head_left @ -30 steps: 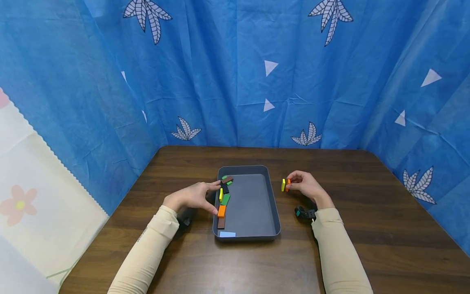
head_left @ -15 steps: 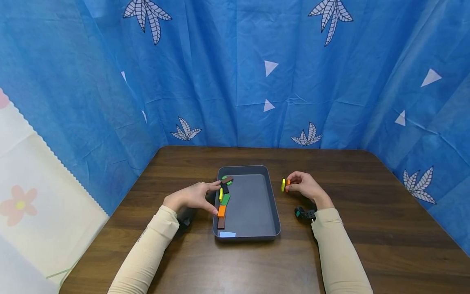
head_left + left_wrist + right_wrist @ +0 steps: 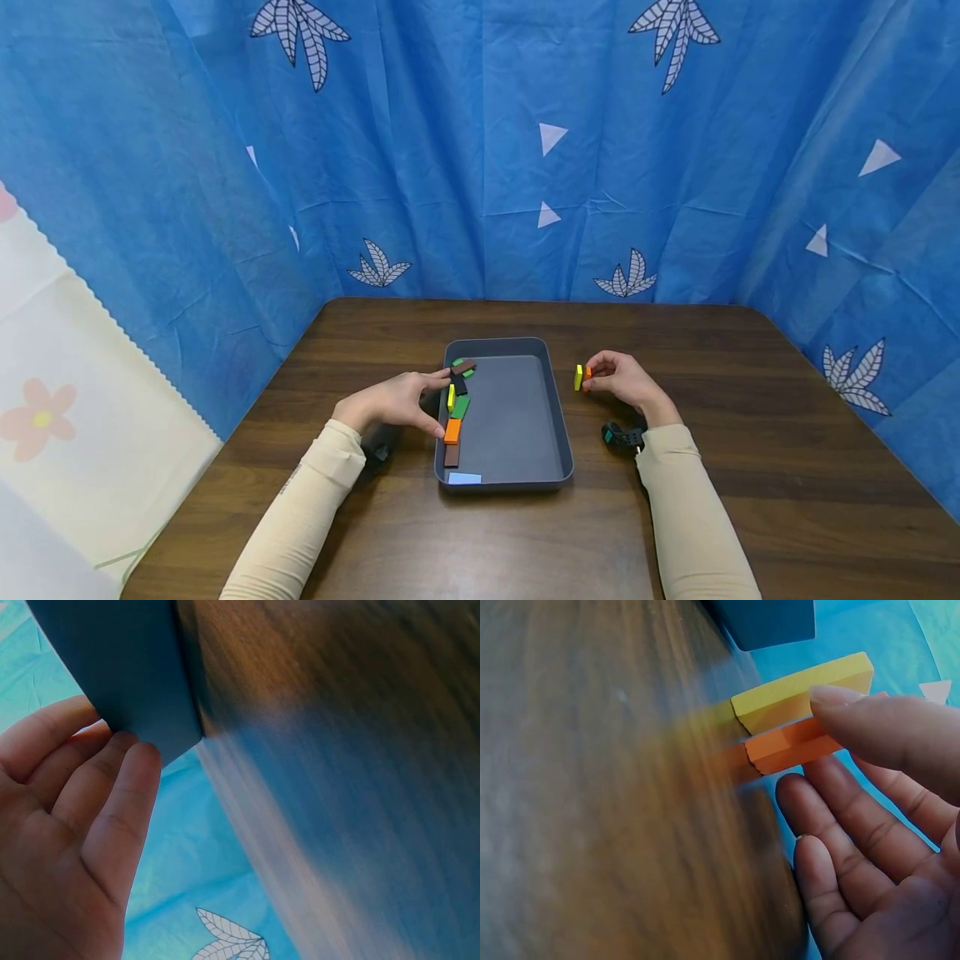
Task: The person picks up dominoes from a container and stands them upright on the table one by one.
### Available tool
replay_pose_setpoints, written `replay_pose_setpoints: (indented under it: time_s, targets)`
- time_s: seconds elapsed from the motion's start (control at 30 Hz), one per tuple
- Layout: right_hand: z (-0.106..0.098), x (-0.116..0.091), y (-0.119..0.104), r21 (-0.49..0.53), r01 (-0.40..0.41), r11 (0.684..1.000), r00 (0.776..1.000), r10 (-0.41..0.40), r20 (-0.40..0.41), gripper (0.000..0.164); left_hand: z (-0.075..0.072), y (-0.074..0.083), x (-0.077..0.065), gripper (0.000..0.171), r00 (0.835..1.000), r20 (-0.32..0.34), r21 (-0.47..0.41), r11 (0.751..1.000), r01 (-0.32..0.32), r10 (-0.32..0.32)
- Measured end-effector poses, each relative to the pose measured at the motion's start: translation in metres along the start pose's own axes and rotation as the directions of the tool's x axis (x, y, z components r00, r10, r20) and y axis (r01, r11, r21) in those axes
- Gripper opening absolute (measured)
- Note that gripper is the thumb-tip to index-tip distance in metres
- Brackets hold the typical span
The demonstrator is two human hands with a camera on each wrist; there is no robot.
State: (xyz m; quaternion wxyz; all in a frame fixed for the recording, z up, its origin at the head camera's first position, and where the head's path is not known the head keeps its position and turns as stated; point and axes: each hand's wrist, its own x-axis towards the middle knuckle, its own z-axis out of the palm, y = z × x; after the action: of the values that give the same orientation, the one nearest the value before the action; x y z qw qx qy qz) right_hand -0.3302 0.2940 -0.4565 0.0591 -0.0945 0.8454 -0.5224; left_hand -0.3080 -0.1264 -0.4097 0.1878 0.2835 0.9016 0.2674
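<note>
My left hand (image 3: 396, 400) lies at the left side of a dark grey tray (image 3: 557, 417), thumb and fingertips touching its rim. In the left wrist view the long fingers reach fairly straight to the tray's outer wall (image 3: 131, 667). To the right of the tray, my right hand (image 3: 626, 382) pinches an orange domino block (image 3: 787, 746) between thumb and fingers. A yellow domino block (image 3: 802, 690) stands on edge beside it, a narrow gap between them. Along the tray's left side lie a second orange block (image 3: 452, 431), a second yellow one (image 3: 452, 397) and a black one (image 3: 460, 385).
Also in the tray are green (image 3: 461, 407) and brown (image 3: 452, 455) blocks and a light blue piece (image 3: 465, 478) at the near left corner. A black wrist device (image 3: 621, 436) sits under the right wrist. Blue curtains (image 3: 480, 167) hang behind the wooden table (image 3: 510, 542).
My right hand and the orange domino block have shifted down very slightly beside the yellow one. My left hand and the tray look still.
</note>
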Motion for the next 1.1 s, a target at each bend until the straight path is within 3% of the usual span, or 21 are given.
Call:
replay_pose_setpoints:
  time_s: [0.3, 0.7, 0.93, 1.1]
  targets:
    - [-0.011, -0.005, -0.008, -0.055, 0.005, 0.998, 1.000, -0.005, 0.001, 0.032, 0.000, -0.001, 0.000, 0.097, 1.000, 0.000, 0.010, 1.000, -0.004, 0.004]
    - [-0.021, -0.014, -0.037, -0.138, -0.048, 0.989, 0.993, 0.031, -0.118, 0.048, -0.001, -0.001, 0.000, 0.096, 1.000, 0.005, -0.026, 1.000, 0.000, 0.000]
    - [-0.023, -0.017, -0.066, -0.164, 0.015, 0.986, 0.985, -0.043, -0.169, 0.048, -0.001, -0.001, 0.001, 0.097, 1.000, 0.007, -0.037, 0.999, 0.000, 0.000]
    - [-0.018, -0.023, -0.091, -0.173, 0.076, 0.982, 0.983, -0.103, -0.152, 0.049, -0.001, 0.001, 0.001, 0.097, 1.000, 0.005, -0.010, 1.000, -0.003, 0.003]
